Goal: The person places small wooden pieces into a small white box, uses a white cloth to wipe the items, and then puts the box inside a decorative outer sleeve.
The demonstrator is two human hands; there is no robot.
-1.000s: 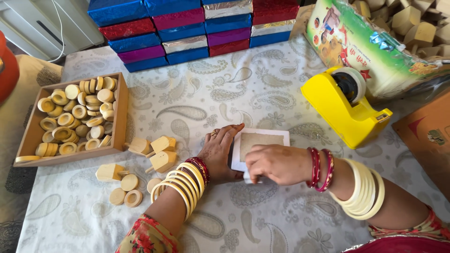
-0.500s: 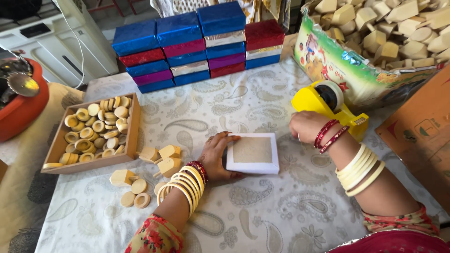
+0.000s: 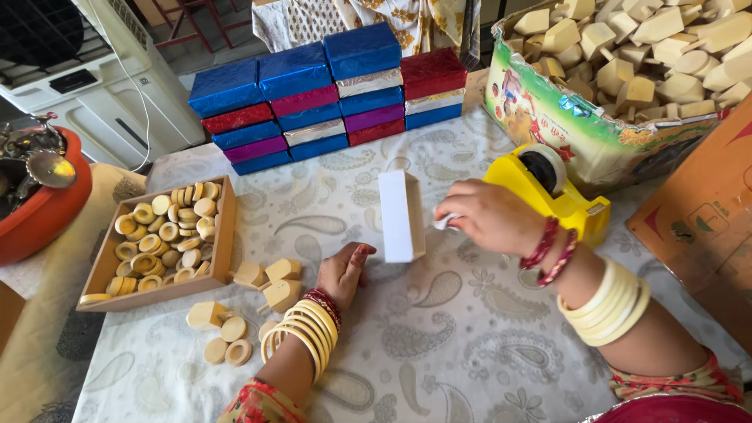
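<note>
Nearest the camera, the left hand, wrist ringed with cream bangles, is pressed loosely open on the paisley-printed tablecloth, its fingertips steadying the lower edge of a small white cardboard box. Half a second earlier this box lay flat with its tan inside facing up; it is now tipped upright on one edge, so a side wall is presented for work. The right hand, earlier raised at the tape dispenser, has been brought back beside the box, fingers pinched on what appears to be a short strip of tape; the strip itself is barely visible. Loose wooden pieces, pale, matt, cut as blocks and discs, lie just left of the left hand. Further left, a shallow wooden tray is filled with wooden rings and discs. Behind the right hand sits the yellow plastic tape dispenser. Farthest away, a stack of boxes wrapped in glossy blue, red, purple and silver foil is seen, beside a printed carton heaped with more angular wooden blocks.
</note>
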